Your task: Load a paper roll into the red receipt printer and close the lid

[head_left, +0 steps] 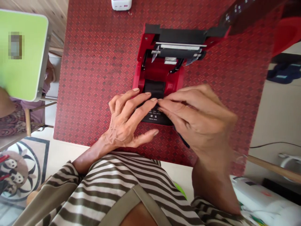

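Note:
A red and black machine lies on the table with its lid raised, showing a dark roller inside. Its front carries a black panel with small white symbols. My left hand rests over the left front of the machine, fingers stretched and apart, index fingertip near the panel's top edge. Beside that fingertip, my right hand has its fingertips pinched together over the front of the machine. Whatever they hold, if anything, is too small to make out. Behind the fingers, a black piece lies in the red hollow.
The machine stands on a red patterned table. A white device sits at the far edge, and a dark glossy object at the upper right. A green-topped table is at left, with part of a person beside it.

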Demonstrator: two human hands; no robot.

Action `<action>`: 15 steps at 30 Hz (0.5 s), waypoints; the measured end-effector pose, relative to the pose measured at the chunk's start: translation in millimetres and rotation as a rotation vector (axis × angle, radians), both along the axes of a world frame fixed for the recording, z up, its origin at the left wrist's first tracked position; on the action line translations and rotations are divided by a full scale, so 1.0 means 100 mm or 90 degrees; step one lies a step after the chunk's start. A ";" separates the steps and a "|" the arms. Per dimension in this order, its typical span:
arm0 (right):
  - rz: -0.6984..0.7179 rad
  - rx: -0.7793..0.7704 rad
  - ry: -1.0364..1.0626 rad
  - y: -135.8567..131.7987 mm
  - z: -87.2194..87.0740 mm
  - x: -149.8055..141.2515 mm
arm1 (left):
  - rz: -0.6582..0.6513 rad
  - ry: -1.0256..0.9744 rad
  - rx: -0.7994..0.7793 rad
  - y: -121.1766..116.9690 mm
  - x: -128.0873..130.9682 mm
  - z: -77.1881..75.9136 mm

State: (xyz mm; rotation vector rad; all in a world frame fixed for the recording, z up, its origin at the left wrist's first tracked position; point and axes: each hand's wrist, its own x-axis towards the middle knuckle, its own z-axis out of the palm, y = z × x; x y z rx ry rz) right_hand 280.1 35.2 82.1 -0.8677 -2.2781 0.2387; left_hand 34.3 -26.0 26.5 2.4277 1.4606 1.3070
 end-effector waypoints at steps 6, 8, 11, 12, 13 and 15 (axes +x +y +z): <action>-0.053 0.103 -0.023 -0.23 -0.13 -0.01 | -0.007 0.033 -0.001 -0.02 -0.02 0.02; -0.067 0.114 -0.028 -0.30 -0.16 -0.01 | -0.006 0.042 0.003 -0.03 -0.03 0.03; -0.071 0.123 -0.035 -0.36 -0.16 -0.01 | 0.000 0.043 0.022 -0.04 -0.04 0.02; -0.069 0.126 -0.035 -0.37 -0.15 0.00 | 0.000 0.042 0.027 -0.05 -0.04 0.01; -0.066 0.128 -0.033 -0.36 -0.14 0.02 | -0.002 0.042 0.032 -0.05 -0.03 0.00; -0.064 0.123 -0.029 -0.30 -0.09 0.09 | -0.003 0.040 0.037 -0.06 -0.04 -0.02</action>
